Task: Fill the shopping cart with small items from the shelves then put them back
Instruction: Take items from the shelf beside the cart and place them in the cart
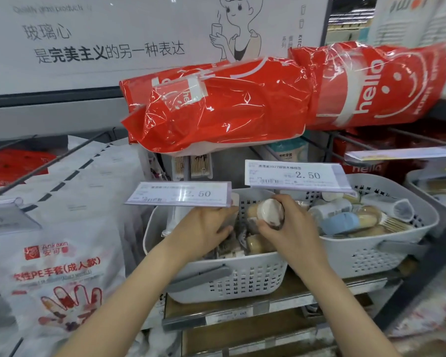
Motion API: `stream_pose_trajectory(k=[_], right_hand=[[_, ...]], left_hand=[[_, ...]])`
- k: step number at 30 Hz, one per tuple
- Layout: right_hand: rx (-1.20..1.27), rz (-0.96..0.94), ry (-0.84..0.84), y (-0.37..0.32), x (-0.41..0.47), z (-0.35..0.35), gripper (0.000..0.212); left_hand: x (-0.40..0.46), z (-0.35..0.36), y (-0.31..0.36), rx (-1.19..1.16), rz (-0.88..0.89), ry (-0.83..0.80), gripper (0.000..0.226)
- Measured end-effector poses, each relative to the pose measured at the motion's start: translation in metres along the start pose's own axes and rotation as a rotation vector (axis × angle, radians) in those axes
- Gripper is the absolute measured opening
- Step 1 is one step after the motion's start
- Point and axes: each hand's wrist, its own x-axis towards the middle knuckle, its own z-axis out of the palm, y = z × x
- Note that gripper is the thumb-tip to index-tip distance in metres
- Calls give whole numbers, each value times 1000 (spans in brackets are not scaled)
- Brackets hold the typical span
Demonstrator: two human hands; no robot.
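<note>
Mid-frame, our right hand (291,229) pinches a tub (270,212) over the basket (232,282); our left hand (206,228) grips packets there (227,247), seemingly clearing room.
</note>
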Motion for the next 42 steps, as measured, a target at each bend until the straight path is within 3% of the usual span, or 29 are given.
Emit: stream_pose_trajectory(k=[5, 7, 11, 16, 19, 25, 29, 34, 38, 42], right_hand=[[-27, -4, 52, 1, 0, 6, 51], [-35, -3, 73, 1, -2, 8, 49], [-44, -14, 103, 2, -4, 9, 46], [-81, -53, 92, 4, -5, 8, 43], [-80, -65, 89, 6, -5, 9, 42], [-45, -85, 127, 5, -7, 9, 44], [15, -83, 169, 7, -10, 10, 45], [71, -81, 188, 8, -12, 10, 47], [100, -66, 188, 8, -13, 10, 49], [94, -59, 177, 10, -13, 11, 50]], left_hand=[[-5, -1, 8, -120, 61, 35, 21], [-4, -2, 11, -184, 11, -176, 14], [8, -5, 10, -190, -94, -581, 21], [25, -7, 19, -79, -33, -771, 49], [28, -7, 24, -66, -35, -817, 52], [22, -2, 18, -125, -88, -691, 40], [14, -4, 15, -163, -104, -426, 31], [3, -4, 17, -258, -86, -191, 36], [3, -2, 18, -175, -88, -195, 39], [2, 1, 18, -234, -148, -196, 38]])
